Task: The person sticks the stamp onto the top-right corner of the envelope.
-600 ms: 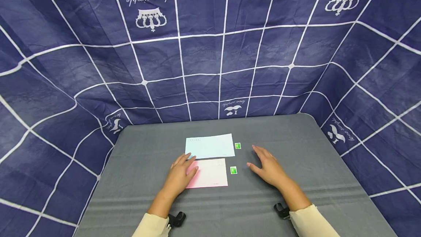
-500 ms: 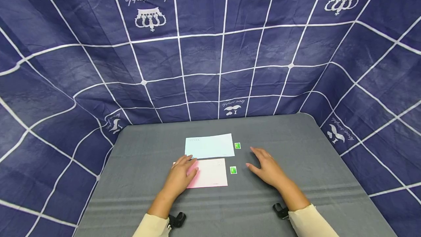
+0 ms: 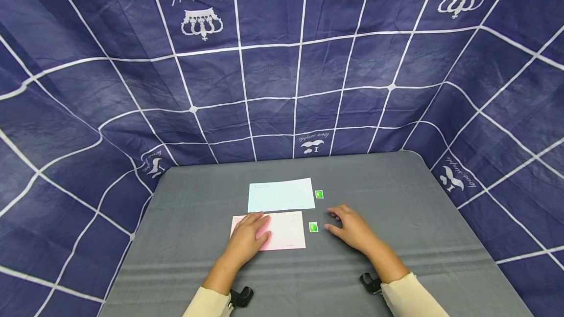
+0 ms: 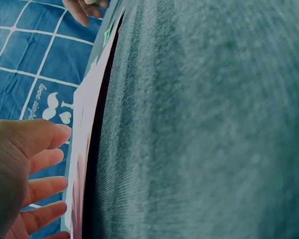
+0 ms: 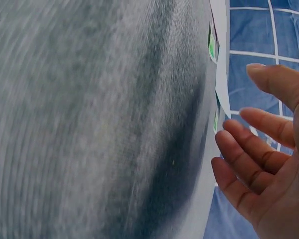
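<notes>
A pink envelope [image 3: 284,231] lies flat on the grey table, and a pale blue envelope [image 3: 282,195] lies just beyond it. My left hand [image 3: 247,237] is over the left part of the pink envelope, fingers spread and relaxed, hiding some of it. In the left wrist view its fingertips [image 4: 60,181] are close over the paper. To the right of the envelopes are two green stamps, a near stamp [image 3: 313,227] and a far stamp [image 3: 319,194]. My right hand [image 3: 352,229] hovers right of the near stamp, its fingers loosely bent with nothing between them.
The grey cloth-covered table [image 3: 198,194] has shallow creases toward its front. A blue curtain [image 3: 273,72] with white grid lines surrounds its back and sides. Black wrist straps [image 3: 241,297] sit on both forearms beside cream sleeves.
My left hand has shifted slightly right over the pink envelope. My right hand has moved a little left and nearer the stamps, its fingers bending more.
</notes>
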`<state>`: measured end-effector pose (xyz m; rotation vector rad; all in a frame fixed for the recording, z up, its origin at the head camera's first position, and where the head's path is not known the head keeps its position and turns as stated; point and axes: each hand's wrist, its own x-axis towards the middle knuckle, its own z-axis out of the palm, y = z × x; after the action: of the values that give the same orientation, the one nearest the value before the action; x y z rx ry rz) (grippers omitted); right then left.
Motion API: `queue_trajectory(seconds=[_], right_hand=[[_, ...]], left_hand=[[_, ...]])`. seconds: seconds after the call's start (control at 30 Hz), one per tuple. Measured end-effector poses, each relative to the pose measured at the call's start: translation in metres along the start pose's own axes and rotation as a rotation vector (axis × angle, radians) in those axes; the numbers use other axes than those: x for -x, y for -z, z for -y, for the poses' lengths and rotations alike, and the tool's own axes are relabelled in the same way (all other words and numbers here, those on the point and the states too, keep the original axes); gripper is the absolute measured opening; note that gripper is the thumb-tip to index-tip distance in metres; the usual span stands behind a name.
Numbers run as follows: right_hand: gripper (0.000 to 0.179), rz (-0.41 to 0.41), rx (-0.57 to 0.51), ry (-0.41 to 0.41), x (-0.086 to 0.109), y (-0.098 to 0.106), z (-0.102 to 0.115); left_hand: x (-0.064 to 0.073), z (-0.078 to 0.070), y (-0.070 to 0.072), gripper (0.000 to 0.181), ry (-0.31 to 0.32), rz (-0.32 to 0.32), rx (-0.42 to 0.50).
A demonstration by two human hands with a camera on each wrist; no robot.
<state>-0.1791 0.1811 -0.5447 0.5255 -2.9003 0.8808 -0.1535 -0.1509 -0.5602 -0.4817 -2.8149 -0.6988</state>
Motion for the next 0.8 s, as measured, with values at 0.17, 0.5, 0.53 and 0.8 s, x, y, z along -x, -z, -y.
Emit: queue_trajectory(seconds=[0.17,0.5,0.53,0.8], right_hand=[[0.040,0.031,-0.022,-0.003,-0.003,-0.005,0.004],[0.033,0.058,-0.022,0.022,-0.007,-0.009,0.013],[0.033,0.058,-0.018,0.028,-0.007,-0.010,0.014],[0.026,0.038,-0.010,0.089,-0.012,-0.017,0.016]], left_hand=[[0.002,0.000,-0.004,0.046,0.002,0.015,-0.022],[0.003,-0.003,-0.003,0.051,0.041,0.079,-0.004],[0.003,-0.004,-0.003,0.052,0.044,0.082,-0.001],[0.004,-0.004,-0.008,0.062,0.041,0.115,-0.016]])
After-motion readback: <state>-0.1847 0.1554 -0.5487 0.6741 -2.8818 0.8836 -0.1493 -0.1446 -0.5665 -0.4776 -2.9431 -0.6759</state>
